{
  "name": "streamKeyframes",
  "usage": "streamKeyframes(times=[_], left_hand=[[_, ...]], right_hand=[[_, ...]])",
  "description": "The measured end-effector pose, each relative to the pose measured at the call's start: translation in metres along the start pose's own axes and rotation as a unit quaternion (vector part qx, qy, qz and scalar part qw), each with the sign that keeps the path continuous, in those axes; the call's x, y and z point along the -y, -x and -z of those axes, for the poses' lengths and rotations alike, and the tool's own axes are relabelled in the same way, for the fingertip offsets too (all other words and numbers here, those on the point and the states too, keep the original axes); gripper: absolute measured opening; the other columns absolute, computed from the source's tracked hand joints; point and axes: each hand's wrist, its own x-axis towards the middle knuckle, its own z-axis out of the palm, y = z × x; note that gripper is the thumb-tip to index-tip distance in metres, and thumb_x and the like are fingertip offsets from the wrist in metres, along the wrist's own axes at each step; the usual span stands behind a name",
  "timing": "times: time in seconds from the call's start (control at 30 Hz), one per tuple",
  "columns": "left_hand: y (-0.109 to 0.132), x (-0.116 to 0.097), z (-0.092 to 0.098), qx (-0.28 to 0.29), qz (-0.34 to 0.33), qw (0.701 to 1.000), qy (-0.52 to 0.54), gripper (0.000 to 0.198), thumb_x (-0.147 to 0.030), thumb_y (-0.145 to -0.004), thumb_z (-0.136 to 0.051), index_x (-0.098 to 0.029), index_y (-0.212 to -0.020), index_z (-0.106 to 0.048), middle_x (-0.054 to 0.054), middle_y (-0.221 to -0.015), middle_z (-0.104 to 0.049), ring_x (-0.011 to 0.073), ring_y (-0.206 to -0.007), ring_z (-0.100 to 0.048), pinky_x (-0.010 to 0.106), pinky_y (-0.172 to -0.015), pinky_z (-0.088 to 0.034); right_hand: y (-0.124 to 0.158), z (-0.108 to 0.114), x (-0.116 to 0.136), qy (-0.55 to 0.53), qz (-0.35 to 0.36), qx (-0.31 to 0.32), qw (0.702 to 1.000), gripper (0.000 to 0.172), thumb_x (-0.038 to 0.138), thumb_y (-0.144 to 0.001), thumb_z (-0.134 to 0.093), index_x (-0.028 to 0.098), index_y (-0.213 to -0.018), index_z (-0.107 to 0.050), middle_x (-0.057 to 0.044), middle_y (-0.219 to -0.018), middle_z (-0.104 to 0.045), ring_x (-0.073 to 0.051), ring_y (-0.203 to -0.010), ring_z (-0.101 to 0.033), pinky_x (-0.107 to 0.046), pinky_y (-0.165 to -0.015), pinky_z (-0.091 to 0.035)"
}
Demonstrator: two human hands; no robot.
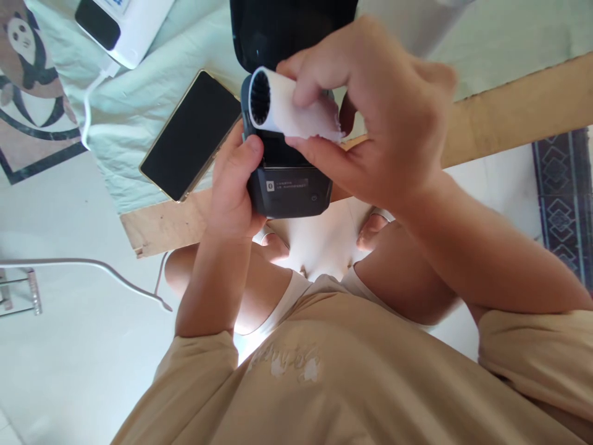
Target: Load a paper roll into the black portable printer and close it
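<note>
My left hand grips the left side of a small black printer, its thumb on the near left rim. A Bluetooth sign, a label and a power mark show on the printer's front edge. Over the printer's open bay, my right hand pinches a white paper roll between thumb and fingers. The roll lies sideways, its hollow, dark ribbed core facing left and its torn-looking paper edge toward the right. Whether the roll touches the bay, I cannot tell.
A black phone lies left of the printer on a pale green cloth. Farther left is a white device with a cable. A glossy black panel is behind the printer. The table's wooden edge runs in front.
</note>
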Motion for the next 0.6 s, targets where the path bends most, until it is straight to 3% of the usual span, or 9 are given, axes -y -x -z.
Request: streamKeyframes(times=[0.1,0.17,0.3,0.43,0.6], left_hand=[[0.001,-0.004,-0.002,0.024,-0.003,1.0,0.006,0.023,-0.041,-0.081,-0.061,-0.02,-0.091,-0.064,0.003,-0.095,-0.067,0.0221,-0.104,-0.063,0.036,-0.092,-0.053],[0.002,-0.005,-0.002,0.039,-0.005,0.999,0.01,0.025,-0.039,-0.081,-0.061,-0.02,-0.096,-0.064,0.004,-0.092,-0.067,0.0237,-0.108,-0.062,0.037,-0.093,-0.052],[0.003,-0.005,-0.003,0.04,0.003,0.999,0.014,0.03,-0.041,-0.083,-0.058,-0.019,-0.102,-0.063,0.005,-0.093,-0.066,0.0255,-0.112,-0.061,0.039,-0.094,-0.052],[0.004,-0.007,-0.005,0.038,0.005,0.999,-0.006,0.027,-0.041,-0.085,-0.057,-0.019,-0.098,-0.063,0.005,-0.092,-0.064,0.0267,-0.116,-0.058,0.041,-0.095,-0.052],[0.005,-0.007,-0.006,0.038,-0.002,0.999,-0.007,0.026,-0.042,-0.085,-0.057,-0.019,-0.095,-0.063,0.003,-0.085,-0.061,0.0257,-0.114,-0.059,0.04,-0.096,-0.051]], right_hand=[[-0.002,-0.003,0.005,0.173,0.059,-0.055,0.982,0.018,0.032,-0.083,-0.052,0.017,-0.089,-0.061,0.002,-0.087,-0.067,-0.008,-0.068,-0.053,-0.024,-0.063,-0.038],[-0.003,-0.003,0.003,0.218,0.092,-0.066,0.969,0.019,0.033,-0.083,-0.052,0.018,-0.089,-0.061,0.003,-0.083,-0.067,-0.008,-0.063,-0.052,-0.024,-0.06,-0.038],[-0.003,-0.002,-0.002,0.218,0.098,-0.043,0.97,0.015,0.024,-0.08,-0.053,0.019,-0.091,-0.061,0.003,-0.089,-0.069,-0.011,-0.071,-0.061,-0.026,-0.061,-0.041],[-0.002,-0.004,-0.006,0.177,0.126,-0.027,0.976,0.012,0.018,-0.082,-0.051,0.02,-0.082,-0.062,0.003,-0.103,-0.07,-0.012,-0.095,-0.065,-0.024,-0.076,-0.049],[-0.001,-0.009,-0.009,0.16,0.154,-0.076,0.972,0.018,0.028,-0.085,-0.052,0.02,-0.08,-0.067,0.0,-0.092,-0.066,-0.014,-0.088,-0.06,-0.029,-0.08,-0.047]])
